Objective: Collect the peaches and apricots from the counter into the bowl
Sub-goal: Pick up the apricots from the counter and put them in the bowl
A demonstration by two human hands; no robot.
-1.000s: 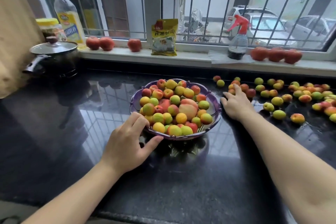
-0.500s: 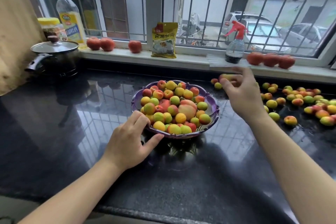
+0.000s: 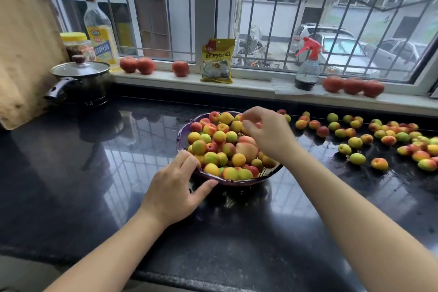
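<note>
Head view: the purple bowl [image 3: 183, 136] stands on the black counter [image 3: 99, 173], near its middle, and is heaped with small apricots [image 3: 219, 136] in yellow, green and red, with one larger peach [image 3: 246, 150] among them. The left hand [image 3: 173, 193] grips the near-left rim of the bowl, fingers curled over the edge and thumb laid along the outside of the rim. The right hand [image 3: 267, 134] is positioned over the far-right part of the bowl, above the fruit, with fingers curled downward; a trace of red-orange shows between the fingertips, but whether fruit is held there cannot be determined. Loose apricots [image 3: 355, 142] lie scattered on the counter to the right of the bowl, from just beside its far rim out to the right edge of the view, most of them well apart from the bowl. On the windowsill [image 3: 256, 89] stand red tomatoes [image 3: 353, 85], a yellow packet [image 3: 217, 61], a spray bottle [image 3: 307, 64] with a red trigger head, an oil bottle [image 3: 100, 31] and a yellow-lidded jar [image 3: 77, 45]. A black pot [image 3: 79, 83] with a glass lid stands at the far left of the counter.
</note>
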